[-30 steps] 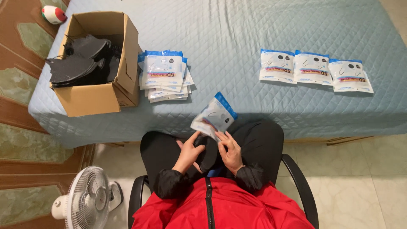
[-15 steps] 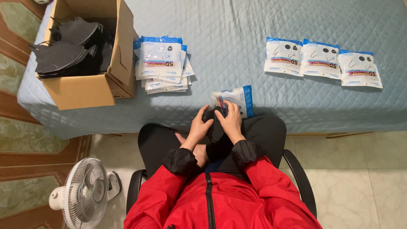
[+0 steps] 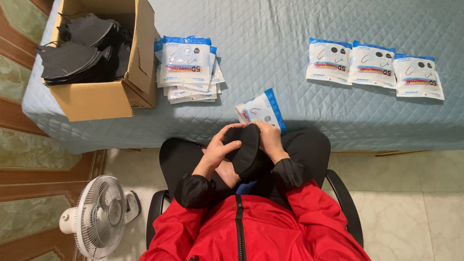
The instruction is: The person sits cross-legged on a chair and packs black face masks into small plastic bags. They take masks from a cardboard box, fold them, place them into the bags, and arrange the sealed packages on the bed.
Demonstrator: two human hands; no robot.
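Over my lap, both hands hold a stack of black face masks [image 3: 247, 153]. My left hand [image 3: 221, 145] grips its left side and my right hand [image 3: 268, 139] grips its right side. Just beyond my hands, a white and blue plastic pouch [image 3: 261, 109] lies at the near edge of the bed. An open cardboard box [image 3: 113, 96] with more black masks [image 3: 82, 53] stands at the far left of the bed. A pile of empty pouches [image 3: 188, 67] lies next to the box.
Three filled pouches [image 3: 374, 67] lie in a row at the right on the blue quilted bed cover [image 3: 270, 43]. A white floor fan [image 3: 99, 217] stands at my lower left. I sit in a black armchair [image 3: 343, 203]. A wooden panel runs along the left.
The pouch has left my hands and now lies on the bed edge. My hands have closed around the black mask stack over my lap. The view has shifted slightly.
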